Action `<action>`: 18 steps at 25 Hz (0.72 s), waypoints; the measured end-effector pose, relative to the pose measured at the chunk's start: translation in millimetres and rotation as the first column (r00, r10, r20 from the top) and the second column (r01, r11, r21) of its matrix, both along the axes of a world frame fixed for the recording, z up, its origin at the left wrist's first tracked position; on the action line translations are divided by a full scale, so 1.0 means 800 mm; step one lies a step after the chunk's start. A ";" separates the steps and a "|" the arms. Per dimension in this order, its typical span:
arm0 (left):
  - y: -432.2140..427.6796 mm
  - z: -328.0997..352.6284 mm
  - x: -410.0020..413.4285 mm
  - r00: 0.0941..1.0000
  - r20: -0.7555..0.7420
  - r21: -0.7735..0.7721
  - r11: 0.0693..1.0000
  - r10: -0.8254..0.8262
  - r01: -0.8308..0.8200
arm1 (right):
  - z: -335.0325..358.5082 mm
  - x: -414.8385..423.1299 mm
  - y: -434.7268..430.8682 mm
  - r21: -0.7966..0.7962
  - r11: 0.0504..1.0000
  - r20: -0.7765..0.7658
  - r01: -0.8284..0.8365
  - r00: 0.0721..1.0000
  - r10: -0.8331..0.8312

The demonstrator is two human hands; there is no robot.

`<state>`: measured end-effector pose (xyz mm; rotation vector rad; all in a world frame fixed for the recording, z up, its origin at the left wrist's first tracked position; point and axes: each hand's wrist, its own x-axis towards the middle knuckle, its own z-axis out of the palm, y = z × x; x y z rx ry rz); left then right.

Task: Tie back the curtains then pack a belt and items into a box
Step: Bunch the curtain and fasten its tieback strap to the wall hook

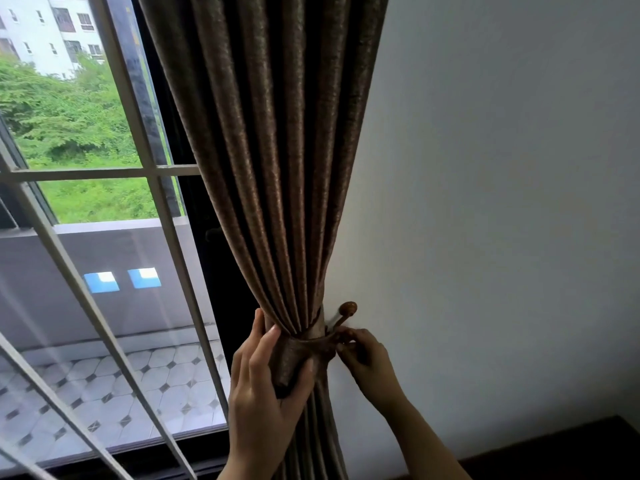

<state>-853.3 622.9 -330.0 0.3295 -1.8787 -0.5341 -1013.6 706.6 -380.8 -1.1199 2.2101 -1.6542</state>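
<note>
**Technician A:** Where is the person taking hold?

**Technician B:** The left hand (259, 393) is wrapping its fingers (265, 351) round the gathered curtain (277, 168) at its narrowest point, over the tie-back band (294, 358). The right hand (367, 362) is pinching the band's end just beside the wall hook (347, 309).

**Technician A:** How is the material likely to be handling?

**Technician B:** The curtain is looking thick, soft and fairly heavy, so its folds are probably pushing outward unless squeezed. The band is looking limp and light, and its end is the part to hold. The hook is appearing rigid.

**Technician A:** Is any writing showing?

**Technician B:** None is reading legibly on the fabric, the window grille (104, 173) or the building (34, 29) beyond.
</note>
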 end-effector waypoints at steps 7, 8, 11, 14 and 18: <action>-0.034 -0.004 0.010 0.996 0.040 -0.071 0.994 -0.084 0.087 | -0.015 0.018 -0.023 -0.131 0.958 0.118 0.256 0.963 -0.242; -0.040 -0.005 0.012 0.995 0.048 -0.084 0.992 -0.093 0.097 | -0.016 0.017 -0.025 -0.104 0.954 0.143 0.280 0.954 -0.264; -0.044 -0.011 0.014 0.991 0.055 -0.115 0.985 -0.124 0.129 | -0.018 0.013 -0.032 0.004 0.968 0.145 0.250 0.958 -0.248; -0.031 -0.023 0.023 0.976 0.024 0.053 0.975 -0.217 0.216 | -0.021 0.025 -0.027 0.051 0.978 0.238 0.204 0.948 -0.210; -0.016 -0.041 0.042 0.963 0.043 0.388 0.893 -0.265 0.228 | -0.022 0.059 0.006 -0.034 0.999 0.294 0.028 0.956 -0.017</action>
